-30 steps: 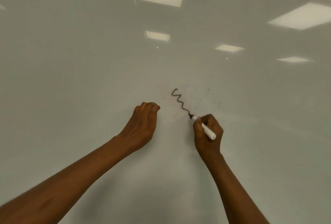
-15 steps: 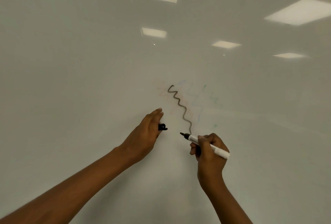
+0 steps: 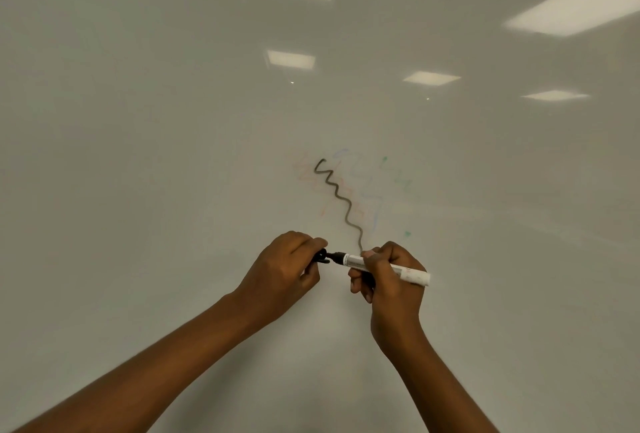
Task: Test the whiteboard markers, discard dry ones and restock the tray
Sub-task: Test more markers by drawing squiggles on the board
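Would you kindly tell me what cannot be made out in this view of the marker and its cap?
In the head view:
cap: mostly hidden in the left hand.
marker: middle covered by the right hand; print too small to read.
marker tip: hidden where it meets the cap.
tray: outside the frame.

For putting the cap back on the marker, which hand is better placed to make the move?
Left. The left hand pinches the black cap, which sits close to the tip of the marker. The right hand grips the marker's barrel and probably only needs to hold it steady.
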A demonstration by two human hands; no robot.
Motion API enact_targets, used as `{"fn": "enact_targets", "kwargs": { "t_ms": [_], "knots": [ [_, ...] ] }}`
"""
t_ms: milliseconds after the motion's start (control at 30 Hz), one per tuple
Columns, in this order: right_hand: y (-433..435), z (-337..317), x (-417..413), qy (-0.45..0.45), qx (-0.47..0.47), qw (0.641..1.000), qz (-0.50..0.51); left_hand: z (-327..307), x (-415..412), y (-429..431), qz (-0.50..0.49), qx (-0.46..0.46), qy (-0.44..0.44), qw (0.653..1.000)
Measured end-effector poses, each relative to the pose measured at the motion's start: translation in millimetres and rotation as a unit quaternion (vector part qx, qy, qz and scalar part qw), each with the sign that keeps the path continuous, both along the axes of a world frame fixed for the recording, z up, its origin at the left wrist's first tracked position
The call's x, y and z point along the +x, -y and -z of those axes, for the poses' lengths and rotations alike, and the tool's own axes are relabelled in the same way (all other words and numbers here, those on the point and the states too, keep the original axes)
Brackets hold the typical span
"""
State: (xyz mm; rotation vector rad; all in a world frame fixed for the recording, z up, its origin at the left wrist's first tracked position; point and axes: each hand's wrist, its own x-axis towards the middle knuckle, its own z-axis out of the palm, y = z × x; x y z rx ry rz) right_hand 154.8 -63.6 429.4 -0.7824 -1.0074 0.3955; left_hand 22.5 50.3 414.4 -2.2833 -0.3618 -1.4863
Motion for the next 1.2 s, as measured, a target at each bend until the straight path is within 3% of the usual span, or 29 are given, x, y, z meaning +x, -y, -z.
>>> {"fn": "enact_targets", "kwargs": {
  "t_ms": [467, 800, 1033, 1200],
  "knots": [
    [13.5, -7.9, -8.6, -0.002, -0.039, 0.998, -0.052, -10.4, -2.1, 33.3, 0.027, -0.02, -0.068, 0.997],
    [5.9, -12.2, -19.0, -0.09, -0.01, 0.991, -0.094, -28.5, 0.7, 51.8, 0.012, -0.043, -0.059, 0.997],
    [1.6, -8.1, -34.7, -0.071, 0.019, 0.992, -0.098, -40.3, -8.6, 47.3, -0.04, 0.0, -0.074, 0.996],
    [-6.4, -3.6, -38.3, 0.011, -0.007, 0.995, -0.103, -32.0, -23.5, 48.7, -0.074, -0.001, -0.045, 0.996]
  ]
}}
